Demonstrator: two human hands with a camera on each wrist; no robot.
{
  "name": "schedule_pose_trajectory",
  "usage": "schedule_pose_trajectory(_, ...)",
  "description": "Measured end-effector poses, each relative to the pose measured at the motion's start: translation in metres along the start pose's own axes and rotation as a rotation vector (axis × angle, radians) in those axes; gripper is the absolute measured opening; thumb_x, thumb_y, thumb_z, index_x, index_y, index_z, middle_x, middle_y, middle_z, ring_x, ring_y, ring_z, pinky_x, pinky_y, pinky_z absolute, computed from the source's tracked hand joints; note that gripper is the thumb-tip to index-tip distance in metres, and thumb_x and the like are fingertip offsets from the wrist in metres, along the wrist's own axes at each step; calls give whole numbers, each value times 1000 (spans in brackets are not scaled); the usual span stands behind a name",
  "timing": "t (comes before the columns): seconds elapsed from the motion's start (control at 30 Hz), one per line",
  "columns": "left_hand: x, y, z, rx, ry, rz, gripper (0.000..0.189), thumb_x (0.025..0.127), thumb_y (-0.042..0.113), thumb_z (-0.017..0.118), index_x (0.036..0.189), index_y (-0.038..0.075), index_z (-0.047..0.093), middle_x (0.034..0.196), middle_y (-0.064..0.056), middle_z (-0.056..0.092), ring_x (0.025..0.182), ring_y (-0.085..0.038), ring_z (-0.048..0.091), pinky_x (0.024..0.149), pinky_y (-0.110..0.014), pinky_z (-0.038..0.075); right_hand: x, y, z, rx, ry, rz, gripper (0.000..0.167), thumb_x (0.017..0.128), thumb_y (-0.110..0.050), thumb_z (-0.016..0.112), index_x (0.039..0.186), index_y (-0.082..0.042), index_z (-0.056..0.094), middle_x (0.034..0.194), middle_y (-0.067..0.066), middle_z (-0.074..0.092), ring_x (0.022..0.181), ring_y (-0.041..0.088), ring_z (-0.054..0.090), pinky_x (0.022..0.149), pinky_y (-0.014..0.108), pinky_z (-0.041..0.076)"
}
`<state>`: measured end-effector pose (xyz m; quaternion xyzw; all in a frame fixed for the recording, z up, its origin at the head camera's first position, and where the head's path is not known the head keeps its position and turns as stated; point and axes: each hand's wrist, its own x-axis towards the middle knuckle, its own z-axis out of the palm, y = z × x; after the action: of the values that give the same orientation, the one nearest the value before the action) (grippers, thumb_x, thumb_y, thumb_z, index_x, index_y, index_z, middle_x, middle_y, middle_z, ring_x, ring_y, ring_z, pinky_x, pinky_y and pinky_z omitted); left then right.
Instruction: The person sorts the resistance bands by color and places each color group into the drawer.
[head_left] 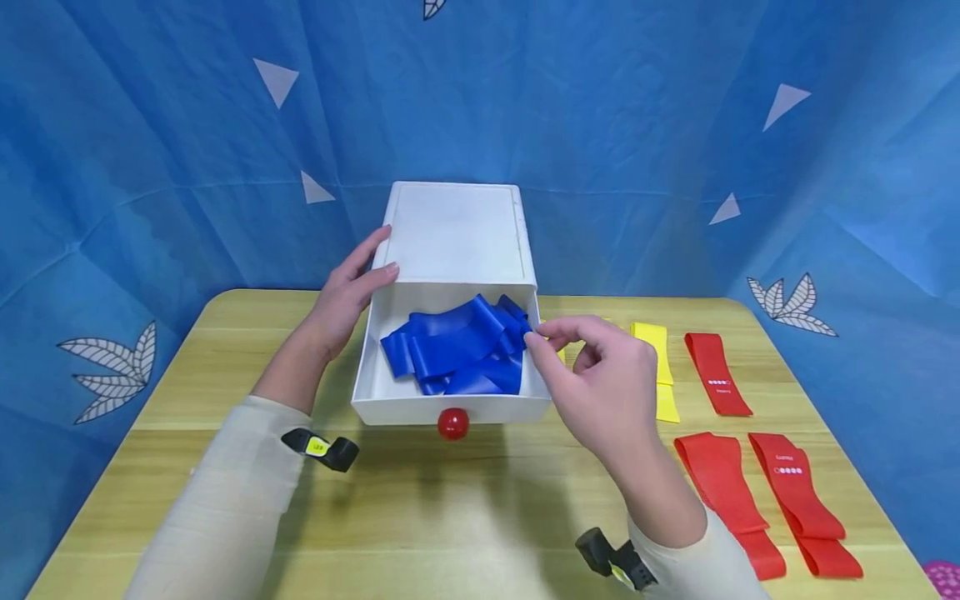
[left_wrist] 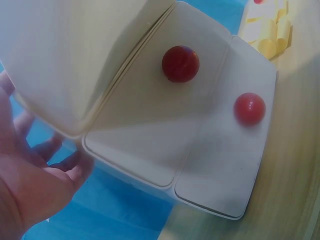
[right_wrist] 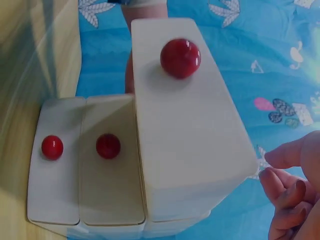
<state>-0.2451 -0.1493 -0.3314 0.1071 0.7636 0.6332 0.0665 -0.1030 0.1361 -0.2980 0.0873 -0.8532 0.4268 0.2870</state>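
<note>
A white drawer cabinet (head_left: 457, 233) stands at the back of the table, its top drawer (head_left: 420, 409) pulled out toward me. Inside that drawer lies a loose heap of blue resistance loop bands (head_left: 457, 342). My left hand (head_left: 341, 304) rests against the cabinet's left side, thumb and fingertip on its top edge. At the drawer's right rim is my right hand (head_left: 600, 375), thumb and index fingertips close together beside the end of a blue band. In the right wrist view these fingers (right_wrist: 285, 155) show a small gap, with nothing visible between them.
Two lower drawers with red knobs (left_wrist: 181, 64) are closed. Red loop bands (head_left: 731, 492) lie flat on the table's right side. Yellow loop bands (head_left: 654, 358) lie behind my right hand, partly hidden. A blue patterned curtain (head_left: 600, 125) hangs behind the wooden table (head_left: 435, 533).
</note>
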Motion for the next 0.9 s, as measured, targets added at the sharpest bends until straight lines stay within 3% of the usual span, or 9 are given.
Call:
schedule_pose_trajectory(0.23, -2, 1, 1, 7, 2, -3, 67, 98, 45, 55, 159, 37, 26, 165, 5, 12, 148, -20, 14, 115, -54, 19, -28, -3, -1, 128, -14, -64, 11, 83, -12, 84, 93, -12, 80, 80, -12, 69, 41, 9, 38, 36, 25, 28)
schedule_pose_trajectory(0.37, -2, 2, 1, 12, 3, -2, 67, 98, 46, 55, 158, 38, 26, 165, 6, 12, 149, -20, 14, 115, -55, 19, -42, -4, 6, 187, -12, -117, 13, 80, -8, 84, 91, -12, 79, 81, -10, 70, 42, 5, 40, 37, 22, 31)
schedule_pose_trajectory(0.57, -1, 1, 0, 18, 8, 0, 67, 98, 48, 55, 158, 38, 27, 165, 4, 12, 149, -22, 13, 114, -57, 18, -60, -7, 18, 249, -56, -133, 12, 82, -8, 82, 93, -11, 78, 85, -7, 72, 43, 1, 41, 39, 18, 36)
schedule_pose_trajectory(0.67, 0, -1, 0, 21, 8, 2, 67, 98, 49, 55, 158, 39, 27, 165, 4, 13, 149, -22, 13, 114, -58, 18, -67, -8, 23, 259, -82, -143, 14, 82, -8, 82, 95, -11, 77, 87, -4, 73, 45, -1, 42, 41, 16, 38)
schedule_pose_trajectory(0.9, 2, -2, 0, 23, 10, 3, 67, 97, 49, 55, 158, 39, 28, 165, 4, 13, 149, -23, 14, 114, -59, 18, -77, -8, 32, 166, -107, -160, 17, 81, -15, 85, 97, -12, 78, 89, -6, 73, 49, -3, 44, 44, 14, 41)
